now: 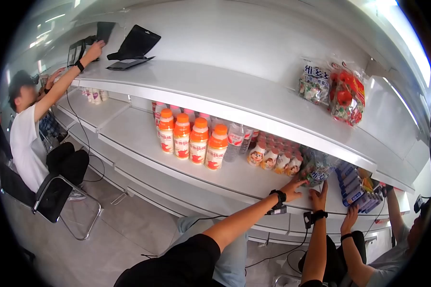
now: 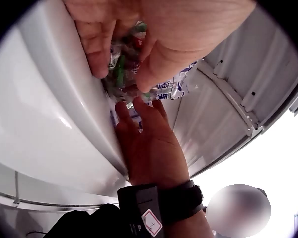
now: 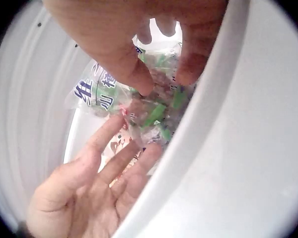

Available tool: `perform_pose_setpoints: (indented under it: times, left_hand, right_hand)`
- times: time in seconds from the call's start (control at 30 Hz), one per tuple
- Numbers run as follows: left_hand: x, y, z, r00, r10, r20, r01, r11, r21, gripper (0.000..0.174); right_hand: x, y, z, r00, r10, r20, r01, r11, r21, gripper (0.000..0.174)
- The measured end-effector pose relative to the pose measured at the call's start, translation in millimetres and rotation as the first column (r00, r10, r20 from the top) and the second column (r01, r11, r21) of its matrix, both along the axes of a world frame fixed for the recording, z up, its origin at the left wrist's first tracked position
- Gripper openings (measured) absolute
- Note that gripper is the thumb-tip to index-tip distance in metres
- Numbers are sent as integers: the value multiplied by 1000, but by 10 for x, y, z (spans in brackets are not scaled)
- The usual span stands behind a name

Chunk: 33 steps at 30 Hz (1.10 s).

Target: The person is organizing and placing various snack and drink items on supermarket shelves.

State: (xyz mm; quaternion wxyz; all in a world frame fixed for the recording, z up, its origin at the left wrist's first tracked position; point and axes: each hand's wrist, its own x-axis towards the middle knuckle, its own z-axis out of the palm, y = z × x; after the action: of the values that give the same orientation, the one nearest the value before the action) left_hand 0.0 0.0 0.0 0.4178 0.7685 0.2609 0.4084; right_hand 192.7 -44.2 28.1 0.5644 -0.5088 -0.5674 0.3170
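Note:
A clear candy bag (image 1: 319, 173) with green and red contents and blue lettering lies at the front of the lower shelf, between small bottles and blue packs. My left hand (image 1: 292, 188) holds its left side; my right hand (image 1: 318, 197) holds its right side. In the left wrist view, the thumb and fingers of my left hand (image 2: 159, 34) straddle the bag (image 2: 121, 74), with my right hand (image 2: 151, 144) opposite. The right wrist view has my right hand (image 3: 139, 39) gripping the bag (image 3: 156, 106), and my left hand's (image 3: 94, 193) fingertips against it.
Orange-capped bottles (image 1: 198, 143) and small bottles (image 1: 273, 158) stand left of the bag, blue packs (image 1: 354, 189) to its right. Above is a shelf (image 1: 215, 91) with more candy bags (image 1: 345, 95). One person's arm (image 1: 354, 253) reaches in at right; another person (image 1: 26, 138) sits left.

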Motion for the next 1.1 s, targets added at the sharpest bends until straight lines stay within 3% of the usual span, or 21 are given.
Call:
perform_pose_setpoints:
  times: [0.07,0.17,0.2,0.3,0.4,0.6,0.7,0.8,0.9,1.0,1.1]
  left_hand:
    - [79,36,4,996,55,66,-58,997,52,75]
    - [-12,-115,-64,995,5,98,5,995,-98,77]
    - [-11,-80,-16,995,25,101,-26,1000,14,78]
    - [-43,-91,-22,999,2,50,1,999,-52,79]
    - [21,-65,-84,991,21,130,-33,995,93,80]
    - [-38,-163,22,989,14,149,-11,1000,-20,78]
    - [-48,-193,47,981,50,189,-73,991,113,76]
    - [-56,-202,45,973,47,224,-68,994,83,72]
    - [-50,-210,-11,979,76,190,-90,994,69,69]
    - [-107,-291,-47,983,74,167,-73,997,-8,62]
    - [-333,-509,29,972,39,233,-20,996,-85,58]
  right_hand:
    - [21,63,16,999,-28,32,27,999,34,89]
    - [-51,-75,-73,999,-21,44,20,1000,24,87]
    - [-34,-26,-51,998,-10,55,9,1000,16,85]
    - [-28,34,-183,989,-76,126,65,994,90,82]
    - [22,50,-203,980,-96,172,81,993,90,80]
    - [-125,-76,32,996,-90,-23,88,994,-62,77]
    - [-144,-104,77,992,-112,-52,107,989,-102,75]
    - [-126,-47,-44,979,-186,-85,195,972,127,74]
    - [-72,-34,-77,964,-241,-114,255,958,131,71]
    - [-62,-107,1,948,-224,-227,228,974,-9,69]
    - [-113,-118,27,905,-286,-314,322,944,67,65]
